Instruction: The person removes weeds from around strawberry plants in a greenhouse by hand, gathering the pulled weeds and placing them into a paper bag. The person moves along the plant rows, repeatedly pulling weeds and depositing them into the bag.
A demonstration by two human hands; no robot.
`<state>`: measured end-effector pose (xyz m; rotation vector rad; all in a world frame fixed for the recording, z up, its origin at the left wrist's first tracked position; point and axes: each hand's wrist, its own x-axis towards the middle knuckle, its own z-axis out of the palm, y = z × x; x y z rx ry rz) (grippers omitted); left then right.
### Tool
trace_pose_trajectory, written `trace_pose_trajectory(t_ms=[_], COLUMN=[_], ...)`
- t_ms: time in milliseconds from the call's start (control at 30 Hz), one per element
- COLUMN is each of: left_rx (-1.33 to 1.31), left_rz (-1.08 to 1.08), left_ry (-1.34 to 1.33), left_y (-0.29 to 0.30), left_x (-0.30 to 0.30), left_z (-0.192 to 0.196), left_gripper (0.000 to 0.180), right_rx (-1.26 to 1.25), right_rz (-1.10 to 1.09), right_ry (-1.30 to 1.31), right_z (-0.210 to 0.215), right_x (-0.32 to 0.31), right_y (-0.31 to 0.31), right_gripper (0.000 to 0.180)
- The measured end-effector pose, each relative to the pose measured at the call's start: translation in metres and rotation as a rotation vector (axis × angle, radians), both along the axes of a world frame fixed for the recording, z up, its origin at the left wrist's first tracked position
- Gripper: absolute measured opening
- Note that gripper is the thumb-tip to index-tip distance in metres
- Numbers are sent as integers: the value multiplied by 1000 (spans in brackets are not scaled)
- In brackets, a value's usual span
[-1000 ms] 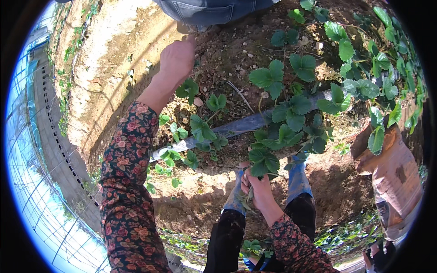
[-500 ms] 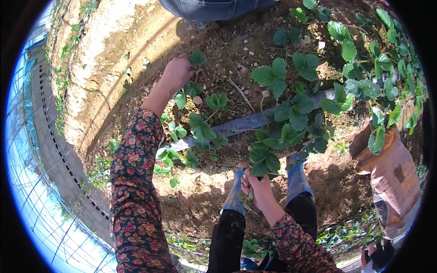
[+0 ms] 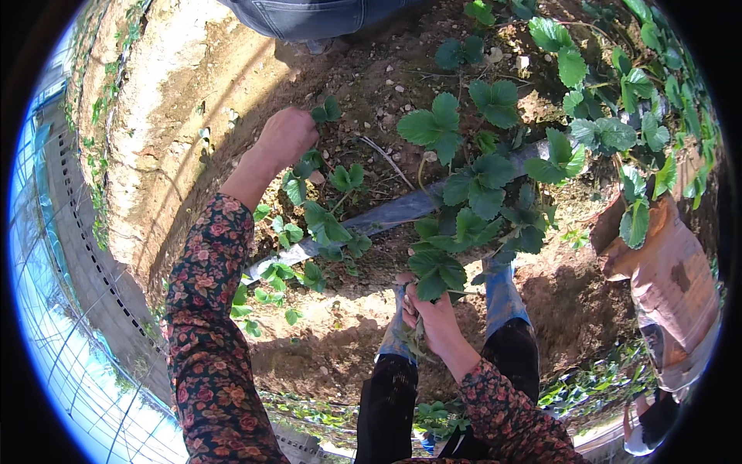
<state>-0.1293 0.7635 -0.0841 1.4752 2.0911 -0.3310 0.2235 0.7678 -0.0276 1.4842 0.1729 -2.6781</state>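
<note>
My left hand [image 3: 287, 138] is stretched out over the soil at the far left of the strawberry plants, its fingers closed at a small strawberry leaf [image 3: 328, 110]; the fingertips are partly hidden. Below it more strawberry leaves [image 3: 325, 224] spread over a strip of dark plastic film [image 3: 398, 213]. Near my boots, my right hand [image 3: 434, 315] is closed around a limp bunch of withered leaves [image 3: 416, 338], which hang from the fingers. A broad green strawberry leaf [image 3: 437, 272] lies just above this hand and partly covers it.
Dense strawberry plants [image 3: 610, 133] grow at the right. A crumpled brown sack [image 3: 666, 286] stands beside them. My muddy blue boots [image 3: 506, 298] are planted in the furrow. Another person's grey trousers [image 3: 309, 17] show at the top, and a grey paved strip [image 3: 85, 232] runs along the left.
My view has shifted a little to the right. The left hand has drawn slightly nearer with the small leaf beside it; the right hand keeps its hold on the withered leaves.
</note>
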Motion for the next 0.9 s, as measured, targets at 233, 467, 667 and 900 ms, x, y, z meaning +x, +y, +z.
trace_pose_trajectory(t_ms=[233, 467, 667, 900], left_rx=[31, 38, -104, -86], left_rz=[56, 90, -65, 135], left_ry=[-5, -93, 13, 275], left_y=[0, 0, 22, -6], left_x=[3, -7, -1, -7], left_z=[-8, 3, 5, 12], left_gripper=[19, 14, 14, 24], right_rx=[9, 14, -22, 42], right_rz=[-34, 0, 26, 76], right_ry=[5, 43, 26, -26], right_z=[2, -4, -4, 0], right_x=[-2, 2, -1, -4], right_y=[7, 6, 3, 3], right_gripper=[25, 33, 30, 31])
